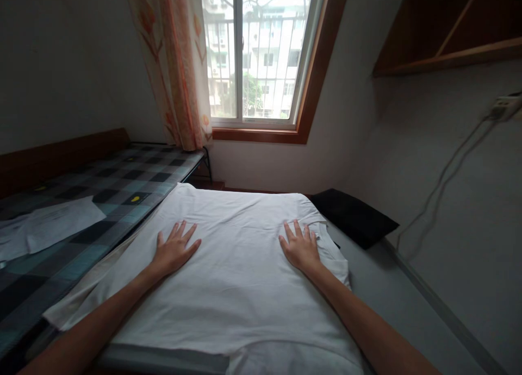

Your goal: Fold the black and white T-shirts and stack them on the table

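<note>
A white T-shirt (240, 261) lies spread over a grey tabletop (391, 310), with its neckline toward the right and a few shallow creases. My left hand (173, 251) rests flat on the cloth at the left, fingers spread. On the right part of the shirt, near the neckline, my right hand (300, 245) also lies palm down with its fingers apart. Neither hand grips anything. At the left, the shirt's lower edge hangs past the table toward the bed. A sleeve bulges at the near edge, partly cut off by the frame.
A bed with a checked mattress (163, 163) stands along the left, with white papers (61, 223) on it. A flat black item (354, 214) lies at the table's far right. Behind are a curtain (179, 65) and a barred window (265, 65). A cable (442, 174) runs down the right wall.
</note>
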Demonstrator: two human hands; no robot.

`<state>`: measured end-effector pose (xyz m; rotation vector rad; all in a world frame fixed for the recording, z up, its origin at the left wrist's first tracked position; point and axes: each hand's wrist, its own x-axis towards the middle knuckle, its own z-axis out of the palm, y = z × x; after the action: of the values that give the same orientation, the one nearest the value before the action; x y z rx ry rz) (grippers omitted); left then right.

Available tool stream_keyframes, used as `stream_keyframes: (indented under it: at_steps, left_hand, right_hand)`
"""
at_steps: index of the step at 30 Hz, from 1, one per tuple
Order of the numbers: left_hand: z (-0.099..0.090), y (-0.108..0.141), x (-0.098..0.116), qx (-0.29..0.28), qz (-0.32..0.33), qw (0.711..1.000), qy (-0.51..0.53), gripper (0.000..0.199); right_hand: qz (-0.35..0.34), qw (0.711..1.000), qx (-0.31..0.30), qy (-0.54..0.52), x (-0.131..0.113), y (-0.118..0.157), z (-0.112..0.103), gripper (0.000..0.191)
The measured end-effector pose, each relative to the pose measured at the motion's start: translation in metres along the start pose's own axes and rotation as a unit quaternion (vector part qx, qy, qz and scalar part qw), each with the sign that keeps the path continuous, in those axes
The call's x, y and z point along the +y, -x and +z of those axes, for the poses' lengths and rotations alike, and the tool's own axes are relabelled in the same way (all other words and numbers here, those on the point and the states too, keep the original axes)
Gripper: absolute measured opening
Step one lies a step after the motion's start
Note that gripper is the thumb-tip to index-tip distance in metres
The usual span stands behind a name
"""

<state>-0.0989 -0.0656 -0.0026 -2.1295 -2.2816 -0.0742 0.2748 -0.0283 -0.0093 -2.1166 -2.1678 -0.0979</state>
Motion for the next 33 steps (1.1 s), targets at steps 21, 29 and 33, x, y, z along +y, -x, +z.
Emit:
stream_keyframes:
  at_steps: [21, 29, 33]
  left_hand:
    - [0.002, -0.073, -0.008, 0.021, 0.02, 0.999, 0.019, 0.064]
    - [0.002, -0.037, 0.017, 0.061, 0.001, 0.998, 0.006, 0.055]
    - [0.003, -0.02, 0.022, 0.039, 0.07, 0.997, 0.02, 0.054]
  right_hand:
    - [-0.018, 0.999, 0.001, -0.03, -0.004, -0.049, 0.007, 0.064]
    - [-0.053, 0.998, -0.022, -0.015, 0.004, -0.011, 0.0, 0.065]
    - [-0.053, 0.998, -0.027, -0.017, 0.003, -0.012, 0.0, 0.064]
